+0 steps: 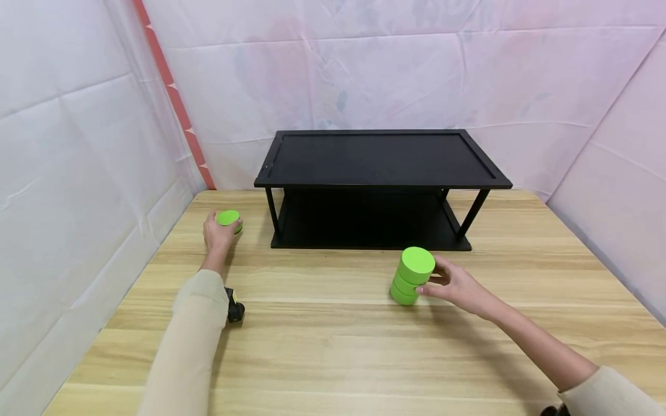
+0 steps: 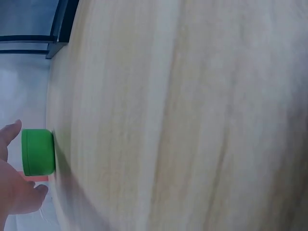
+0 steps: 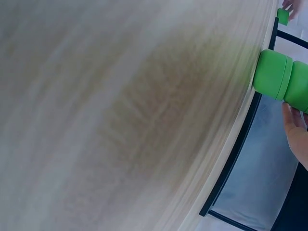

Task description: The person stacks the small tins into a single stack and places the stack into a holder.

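Observation:
At the far left of the table, a low round green container with a seam near its top stands upright. My left hand is around it, thumb and fingers on opposite sides; in the left wrist view, gaps show between the spread fingers and the green wall. In front of the rack, right of the middle, two similar containers form a stack: a lower green container on the table and an upper green container on it. My right hand holds the upper one from the right; some fingers are hidden behind it.
A black two-level rack stands at the back middle of the wooden table. White sheeting hangs behind and at both sides, with a red strip in the left corner.

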Demonstrator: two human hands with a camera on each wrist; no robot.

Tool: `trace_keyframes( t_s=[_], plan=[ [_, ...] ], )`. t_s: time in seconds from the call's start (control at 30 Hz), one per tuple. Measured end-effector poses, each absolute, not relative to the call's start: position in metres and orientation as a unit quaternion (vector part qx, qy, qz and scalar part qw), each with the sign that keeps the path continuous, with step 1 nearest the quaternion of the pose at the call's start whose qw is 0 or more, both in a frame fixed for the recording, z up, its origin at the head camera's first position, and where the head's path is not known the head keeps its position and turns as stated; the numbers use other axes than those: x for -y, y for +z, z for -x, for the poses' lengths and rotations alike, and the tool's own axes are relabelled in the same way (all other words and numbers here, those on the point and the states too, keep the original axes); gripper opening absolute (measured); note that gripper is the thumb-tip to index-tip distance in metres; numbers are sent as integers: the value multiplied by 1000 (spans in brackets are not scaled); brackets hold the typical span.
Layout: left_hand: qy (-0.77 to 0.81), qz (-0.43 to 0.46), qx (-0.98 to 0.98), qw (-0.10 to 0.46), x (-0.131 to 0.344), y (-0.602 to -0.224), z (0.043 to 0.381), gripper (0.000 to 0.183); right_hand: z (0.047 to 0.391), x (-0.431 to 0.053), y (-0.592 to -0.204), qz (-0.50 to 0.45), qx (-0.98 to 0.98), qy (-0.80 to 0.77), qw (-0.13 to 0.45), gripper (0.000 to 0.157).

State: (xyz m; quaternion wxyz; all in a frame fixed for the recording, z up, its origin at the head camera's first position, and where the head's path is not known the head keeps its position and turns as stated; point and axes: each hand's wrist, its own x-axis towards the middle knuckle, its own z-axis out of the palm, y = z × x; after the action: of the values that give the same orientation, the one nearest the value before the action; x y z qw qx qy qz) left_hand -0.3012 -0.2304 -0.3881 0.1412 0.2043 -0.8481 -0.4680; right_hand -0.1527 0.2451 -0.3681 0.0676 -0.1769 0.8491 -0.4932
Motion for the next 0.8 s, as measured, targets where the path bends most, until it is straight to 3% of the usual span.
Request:
trace_keyframes(
  t_s=[0.43,0.8],
  plan=[
    [-487,-221,830,158,229,-401,306,74,154,-245,-368,175,-847,-498,69,70],
    [-514,-221,813,162,229,-400,303,62,154,-245,-368,183,-840,-506,67,68]
  ],
)
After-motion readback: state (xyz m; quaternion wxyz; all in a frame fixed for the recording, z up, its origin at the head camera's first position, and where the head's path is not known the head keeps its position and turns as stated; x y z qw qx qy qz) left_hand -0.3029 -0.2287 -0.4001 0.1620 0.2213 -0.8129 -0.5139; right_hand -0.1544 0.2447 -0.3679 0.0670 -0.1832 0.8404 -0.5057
